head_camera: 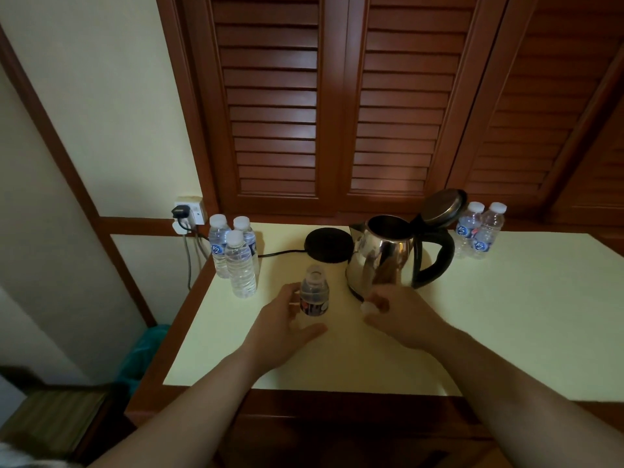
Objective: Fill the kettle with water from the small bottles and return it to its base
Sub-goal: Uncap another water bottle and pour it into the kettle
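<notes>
Left hand (287, 319) curled loosely round uncapped small bottle (314, 293), upright on table (506, 315), mouth up, long axis vertical. Right hand (401, 315) just right of it, pinching a white cap (368, 308) in its fingertips. Kettle (385, 255) stands beyond and right of the bottle, off its base (327, 244), lid (440, 207) flipped open, handle facing right; right hand is nearer to it. Judged next: tip bottle right into kettle mouth. Three capped bottles (236, 255) far left, two more (479, 231) far right, blue labels read "K2". Held bottle's label illegible
</notes>
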`<state>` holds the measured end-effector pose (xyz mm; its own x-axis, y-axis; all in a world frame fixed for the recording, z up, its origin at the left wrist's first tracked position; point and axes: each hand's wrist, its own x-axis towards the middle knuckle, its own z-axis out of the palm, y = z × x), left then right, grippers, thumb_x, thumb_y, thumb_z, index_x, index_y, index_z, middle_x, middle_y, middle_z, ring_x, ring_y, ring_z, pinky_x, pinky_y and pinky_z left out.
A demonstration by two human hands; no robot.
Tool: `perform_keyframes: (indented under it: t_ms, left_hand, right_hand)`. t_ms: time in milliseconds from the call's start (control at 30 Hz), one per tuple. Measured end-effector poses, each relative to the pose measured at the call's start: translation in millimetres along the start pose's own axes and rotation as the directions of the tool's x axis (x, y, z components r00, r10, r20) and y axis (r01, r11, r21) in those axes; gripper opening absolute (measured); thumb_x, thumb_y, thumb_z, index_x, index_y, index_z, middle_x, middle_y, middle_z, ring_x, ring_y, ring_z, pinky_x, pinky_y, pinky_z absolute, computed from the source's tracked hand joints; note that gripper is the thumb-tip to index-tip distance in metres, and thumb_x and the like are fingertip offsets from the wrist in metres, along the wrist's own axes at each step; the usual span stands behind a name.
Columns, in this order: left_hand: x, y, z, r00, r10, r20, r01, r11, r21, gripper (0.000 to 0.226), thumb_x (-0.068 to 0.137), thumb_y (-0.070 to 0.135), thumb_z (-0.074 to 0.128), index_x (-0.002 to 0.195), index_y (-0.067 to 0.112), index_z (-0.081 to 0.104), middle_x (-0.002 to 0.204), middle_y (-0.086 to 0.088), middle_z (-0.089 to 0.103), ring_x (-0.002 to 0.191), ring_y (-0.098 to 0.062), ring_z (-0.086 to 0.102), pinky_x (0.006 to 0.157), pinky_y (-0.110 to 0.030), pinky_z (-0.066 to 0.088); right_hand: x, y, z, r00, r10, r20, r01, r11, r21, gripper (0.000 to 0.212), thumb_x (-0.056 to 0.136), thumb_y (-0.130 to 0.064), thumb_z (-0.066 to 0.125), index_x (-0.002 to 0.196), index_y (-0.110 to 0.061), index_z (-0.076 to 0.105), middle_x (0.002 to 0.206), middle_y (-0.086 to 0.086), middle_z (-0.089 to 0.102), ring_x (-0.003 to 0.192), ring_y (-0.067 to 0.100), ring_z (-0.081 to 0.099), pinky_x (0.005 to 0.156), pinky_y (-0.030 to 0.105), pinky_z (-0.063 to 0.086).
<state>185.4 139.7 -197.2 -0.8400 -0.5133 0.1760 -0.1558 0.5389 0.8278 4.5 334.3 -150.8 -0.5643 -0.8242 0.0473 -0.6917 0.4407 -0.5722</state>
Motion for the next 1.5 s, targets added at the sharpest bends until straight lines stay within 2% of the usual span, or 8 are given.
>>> perform_keyframes:
  t_ms: [167, 400, 533, 600, 733, 967, 1100, 1500]
  left_hand:
    - [2, 10, 10, 0.994, 0.002, -0.109, -0.009, 0.998, -0.068, 0.061, 0.080, 0.040, 0.087, 0.131, 0.036, 0.053, 0.113, 0.023, 0.070, 0.101, 0.006, 0.067, 0.083, -0.010, 0.051]
    - [21, 24, 12, 0.979, 0.008, -0.203, -0.012, 1.000, -0.020, 0.055, 0.078, 0.041, 0.088, 0.123, 0.030, 0.060, 0.106, 0.015, 0.073, 0.093, 0.001, 0.069, 0.079, -0.020, 0.057]
    - [52, 51, 1, 0.961, 0.072, -0.266, -0.071, 0.997, 0.014, 0.046, 0.080, 0.038, 0.087, 0.114, 0.030, 0.058, 0.099, 0.014, 0.071, 0.089, -0.004, 0.069, 0.076, -0.032, 0.059]
    - [71, 67, -5, 0.959, 0.115, -0.259, -0.115, 0.993, 0.014, 0.043, 0.081, 0.038, 0.085, 0.114, 0.029, 0.059, 0.101, 0.012, 0.072, 0.087, -0.004, 0.070, 0.073, -0.032, 0.059]
    - [102, 94, -17, 0.968, 0.198, -0.155, -0.189, 0.979, 0.073, 0.043, 0.086, 0.032, 0.083, 0.121, 0.028, 0.058, 0.102, 0.021, 0.068, 0.087, 0.013, 0.064, 0.065, -0.005, 0.045]
    - [133, 104, -26, 0.961, 0.272, 0.042, -0.269, 0.897, 0.350, 0.060, 0.085, 0.050, 0.078, 0.139, 0.038, 0.055, 0.112, 0.002, 0.060, 0.104, -0.017, 0.058, 0.088, -0.034, 0.048]
    - [140, 108, -31, 0.966, 0.241, 0.099, -0.260, 0.889, 0.376, 0.061, 0.080, 0.050, 0.082, 0.136, 0.048, 0.057, 0.100, 0.004, 0.051, 0.097, -0.013, 0.052, 0.085, -0.030, 0.045]
    - [160, 132, -52, 0.946, 0.218, 0.240, -0.320, 0.754, 0.574, 0.069, 0.082, 0.051, 0.081, 0.145, 0.046, 0.052, 0.097, 0.006, 0.040, 0.095, -0.016, 0.048, 0.085, -0.031, 0.038]
  right_hand:
    - [-7, 28, 25, 0.997, 0.064, 0.032, -0.059, 0.989, -0.139, 0.047, 0.092, -0.041, 0.070, 0.134, -0.024, 0.060, 0.122, -0.005, 0.054, 0.108, 0.010, 0.052, 0.092, 0.024, 0.045]
    - [-22, 72, 10, 0.973, 0.156, -0.170, -0.202, 0.933, -0.298, 0.089, 0.071, -0.092, 0.049, 0.139, -0.035, 0.049, 0.142, -0.006, 0.050, 0.129, 0.019, 0.044, 0.106, 0.042, 0.041]
    - [-27, 89, 6, 0.950, 0.311, -0.001, -0.286, 0.873, -0.395, 0.123, 0.061, -0.107, 0.031, 0.161, -0.040, 0.010, 0.173, 0.007, 0.003, 0.158, 0.030, 0.004, 0.126, 0.053, 0.007]
    - [-26, 89, 9, 0.948, 0.316, 0.028, -0.277, 0.868, -0.413, 0.126, 0.060, -0.109, 0.023, 0.163, -0.041, 0.000, 0.173, 0.009, -0.009, 0.159, 0.030, -0.007, 0.127, 0.054, -0.002]
    - [-29, 88, 8, 0.952, 0.304, 0.032, -0.264, 0.870, -0.416, 0.124, 0.061, -0.109, 0.019, 0.163, -0.041, -0.004, 0.173, 0.008, -0.014, 0.159, 0.028, -0.013, 0.127, 0.054, -0.005]
    - [-31, 92, 8, 0.960, 0.278, 0.016, -0.250, 0.886, -0.391, 0.122, 0.063, -0.107, 0.020, 0.164, -0.040, 0.000, 0.173, 0.007, -0.012, 0.159, 0.028, -0.013, 0.127, 0.054, -0.006]
    - [-30, 94, 8, 0.962, 0.274, 0.003, -0.251, 0.886, -0.391, 0.118, 0.067, -0.105, 0.023, 0.164, -0.039, 0.004, 0.173, 0.007, -0.008, 0.159, 0.028, -0.010, 0.127, 0.054, -0.004]
    - [-29, 96, 8, 0.964, 0.264, 0.002, -0.244, 0.892, -0.380, 0.113, 0.070, -0.103, 0.022, 0.163, -0.040, 0.005, 0.174, 0.008, -0.006, 0.159, 0.029, -0.007, 0.127, 0.054, -0.003]
